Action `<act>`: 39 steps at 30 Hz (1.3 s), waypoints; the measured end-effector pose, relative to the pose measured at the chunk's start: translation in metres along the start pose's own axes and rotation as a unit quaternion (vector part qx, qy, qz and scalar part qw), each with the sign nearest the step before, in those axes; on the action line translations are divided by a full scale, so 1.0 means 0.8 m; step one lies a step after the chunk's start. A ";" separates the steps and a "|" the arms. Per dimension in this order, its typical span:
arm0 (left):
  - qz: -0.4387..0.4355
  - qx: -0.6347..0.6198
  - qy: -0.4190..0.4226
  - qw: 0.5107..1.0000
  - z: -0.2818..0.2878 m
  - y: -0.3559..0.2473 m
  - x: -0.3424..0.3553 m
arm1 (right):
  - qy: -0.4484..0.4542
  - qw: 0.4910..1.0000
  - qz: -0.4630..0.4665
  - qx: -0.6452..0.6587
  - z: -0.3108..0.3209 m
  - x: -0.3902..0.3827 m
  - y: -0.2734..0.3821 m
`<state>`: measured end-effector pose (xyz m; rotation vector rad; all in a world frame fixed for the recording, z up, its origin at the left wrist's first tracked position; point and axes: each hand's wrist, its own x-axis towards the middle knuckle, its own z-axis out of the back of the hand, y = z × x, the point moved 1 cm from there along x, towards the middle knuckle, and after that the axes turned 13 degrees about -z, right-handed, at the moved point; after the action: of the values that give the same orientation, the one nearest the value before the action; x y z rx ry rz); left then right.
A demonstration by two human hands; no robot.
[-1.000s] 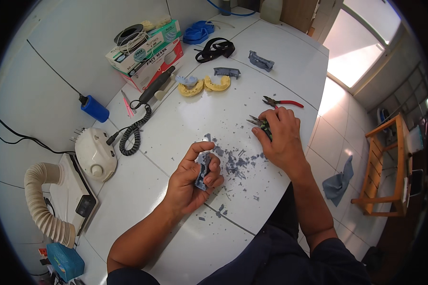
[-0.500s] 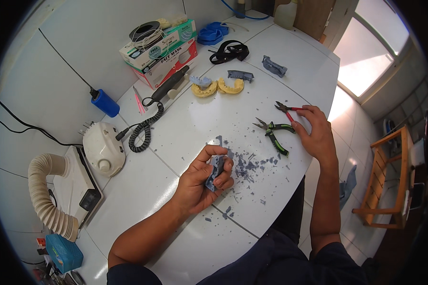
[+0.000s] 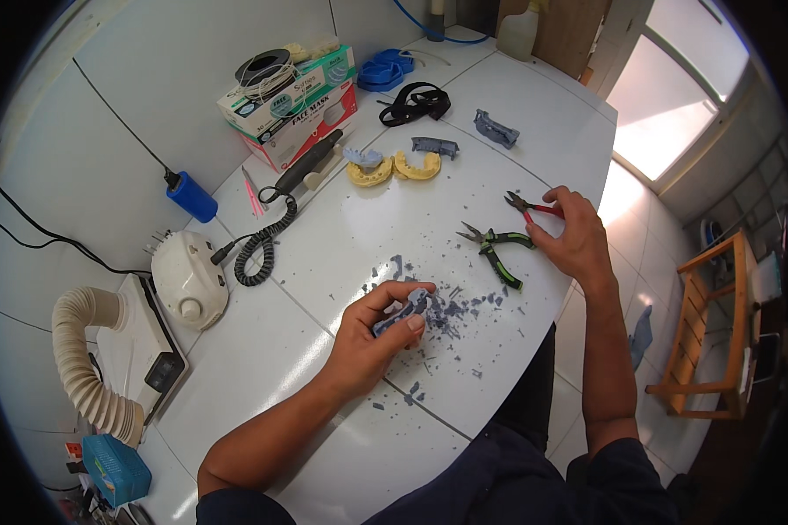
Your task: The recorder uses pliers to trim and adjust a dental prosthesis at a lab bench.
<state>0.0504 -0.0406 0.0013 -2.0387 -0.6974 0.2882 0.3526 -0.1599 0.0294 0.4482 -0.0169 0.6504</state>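
Note:
In my left hand (image 3: 363, 341) is a blue-grey moulded piece (image 3: 416, 304), like a piece of dental impression putty. The thumb lies across its near side, and the fingers curl behind it. Trimmed blue-grey scraps (image 3: 453, 311) are scattered on the table beside and under this hand. Over to the right, the thumb and fingers of my right hand (image 3: 578, 236) are on the spread handles of red-handled side cutters (image 3: 518, 203), jaws pointing away to the left. Green-and-black pliers (image 3: 496, 249) lie just left of that hand, jaws apart.
Yellow dental casts (image 3: 418, 166) and more blue-grey pieces (image 3: 496, 129) sit farther back, near a black strap (image 3: 416, 105). Stacked boxes (image 3: 298, 118), a handpiece with a coiled cord (image 3: 258, 258), a white motor unit (image 3: 188, 280) and a ribbed hose (image 3: 83, 359) line the left.
My left hand has turned the moulded piece, and its thumb now lies over the near side. The right hand stays at the cutters' handles. The whole view has shifted slightly.

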 end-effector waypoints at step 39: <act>-0.081 0.163 0.062 0.981 0.005 0.001 -0.005 | 0.255 0.917 0.300 -0.057 0.091 -0.111 0.085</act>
<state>0.0458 -0.0404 -0.0020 -1.6638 -0.6869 0.1662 0.2507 -0.1934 0.1083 0.1391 0.3139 1.3534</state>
